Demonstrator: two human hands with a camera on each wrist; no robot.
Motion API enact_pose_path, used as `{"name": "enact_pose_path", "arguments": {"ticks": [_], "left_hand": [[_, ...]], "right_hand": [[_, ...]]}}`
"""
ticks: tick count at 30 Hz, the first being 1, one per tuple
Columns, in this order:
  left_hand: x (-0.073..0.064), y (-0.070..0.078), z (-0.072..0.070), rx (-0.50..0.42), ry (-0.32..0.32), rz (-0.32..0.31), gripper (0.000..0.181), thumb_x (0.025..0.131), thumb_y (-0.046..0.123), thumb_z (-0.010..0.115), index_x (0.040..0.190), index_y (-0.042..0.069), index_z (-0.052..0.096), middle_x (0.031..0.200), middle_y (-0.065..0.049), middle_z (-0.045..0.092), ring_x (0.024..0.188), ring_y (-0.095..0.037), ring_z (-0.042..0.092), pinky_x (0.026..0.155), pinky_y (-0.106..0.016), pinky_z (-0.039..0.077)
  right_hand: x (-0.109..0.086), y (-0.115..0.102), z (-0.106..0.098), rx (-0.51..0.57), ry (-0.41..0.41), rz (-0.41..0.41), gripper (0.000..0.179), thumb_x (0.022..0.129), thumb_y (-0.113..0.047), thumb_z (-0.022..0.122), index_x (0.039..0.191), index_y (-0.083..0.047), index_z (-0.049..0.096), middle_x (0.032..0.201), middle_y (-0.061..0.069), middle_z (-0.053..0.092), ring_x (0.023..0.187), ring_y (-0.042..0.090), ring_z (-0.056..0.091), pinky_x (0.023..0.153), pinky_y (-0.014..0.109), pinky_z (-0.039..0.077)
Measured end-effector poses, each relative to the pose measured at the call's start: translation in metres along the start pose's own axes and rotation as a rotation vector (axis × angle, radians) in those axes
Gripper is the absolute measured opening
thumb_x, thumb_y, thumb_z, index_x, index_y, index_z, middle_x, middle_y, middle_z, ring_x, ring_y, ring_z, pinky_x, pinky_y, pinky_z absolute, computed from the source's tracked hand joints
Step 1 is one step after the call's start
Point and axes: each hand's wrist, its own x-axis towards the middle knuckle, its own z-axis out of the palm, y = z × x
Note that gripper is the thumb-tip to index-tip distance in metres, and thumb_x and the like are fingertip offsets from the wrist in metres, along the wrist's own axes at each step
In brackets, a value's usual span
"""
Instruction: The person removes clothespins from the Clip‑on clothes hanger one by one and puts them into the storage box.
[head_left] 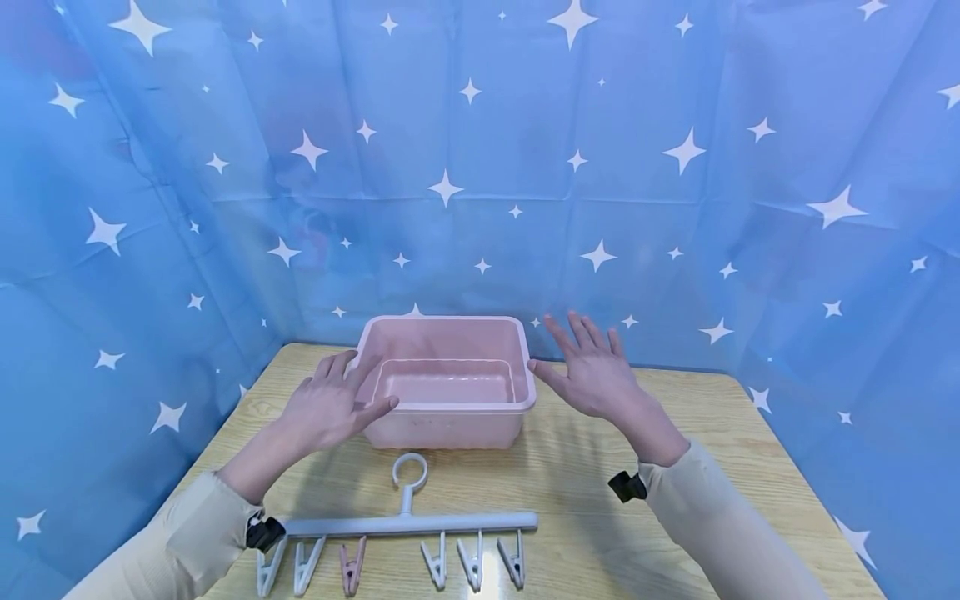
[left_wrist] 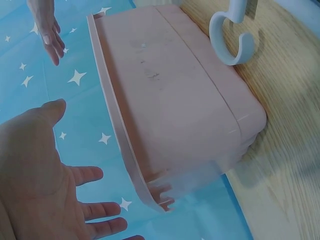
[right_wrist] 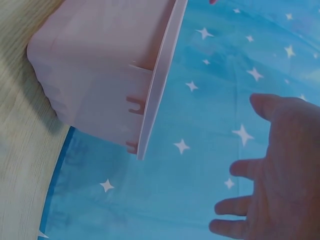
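A pink rectangular plastic basin [head_left: 450, 423] stands on the table near the back, with nothing inside it. My left hand [head_left: 326, 410] is held over its left side, fingers spread and thumb pointing right; in the left wrist view the palm lies apart from the rim [left_wrist: 117, 122]. To the right of the basin my right hand [head_left: 592, 375] is raised with spread fingers, its thumb close to the rim in the head view. The right wrist view shows that hand [right_wrist: 285, 175] away from the basin wall [right_wrist: 95, 85]. Neither hand holds anything.
In front of the basin lies a pale blue clip hanger [head_left: 405, 525] with a round hook [head_left: 410, 472]. Several clips hang along its bar, one of them a pink clip [head_left: 351, 567]. A blue curtain with white stars [head_left: 480, 167] surrounds the wooden table [head_left: 720, 475].
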Motion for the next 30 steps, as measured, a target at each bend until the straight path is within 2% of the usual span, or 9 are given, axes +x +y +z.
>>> {"name": "enact_pose_path", "arguments": {"ticks": [12, 21, 26, 30], "left_hand": [[-0.007, -0.004, 0.003, 0.011, 0.018, 0.016, 0.080, 0.094, 0.074, 0.039, 0.153, 0.020, 0.037, 0.157, -0.021, 0.034, 0.143, -0.046, 0.034, 0.092, -0.067, 0.047], [-0.012, -0.004, 0.005, -0.001, 0.038, 0.037, 0.076, 0.095, 0.069, 0.046, 0.152, 0.020, 0.039, 0.152, -0.021, 0.042, 0.140, -0.044, 0.039, 0.091, -0.065, 0.049], [-0.014, -0.002, 0.004, -0.002, 0.041, 0.039, 0.076, 0.095, 0.070, 0.045, 0.153, 0.020, 0.039, 0.149, -0.020, 0.044, 0.138, -0.044, 0.042, 0.091, -0.064, 0.049], [-0.015, 0.000, 0.004, 0.001, 0.042, 0.030, 0.075, 0.094, 0.070, 0.046, 0.150, 0.020, 0.044, 0.142, -0.019, 0.049, 0.131, -0.042, 0.048, 0.085, -0.061, 0.052]], "right_hand": [[-0.005, -0.005, 0.002, 0.002, -0.011, -0.024, 0.078, 0.099, -0.067, 0.039, 0.161, -0.030, 0.009, 0.168, 0.018, 0.010, 0.154, 0.041, 0.010, 0.120, 0.067, 0.005], [-0.008, -0.007, 0.003, -0.021, 0.016, -0.075, 0.075, 0.100, -0.063, 0.041, 0.160, -0.023, 0.022, 0.164, 0.021, 0.022, 0.148, 0.047, 0.027, 0.118, 0.067, 0.019], [-0.010, -0.008, 0.002, -0.025, 0.021, -0.088, 0.074, 0.100, -0.062, 0.043, 0.159, -0.021, 0.026, 0.164, 0.020, 0.024, 0.148, 0.046, 0.028, 0.117, 0.067, 0.021], [-0.012, -0.008, 0.003, -0.028, 0.017, -0.104, 0.075, 0.099, -0.063, 0.042, 0.159, -0.021, 0.026, 0.163, 0.020, 0.025, 0.148, 0.046, 0.029, 0.117, 0.066, 0.022]]}}
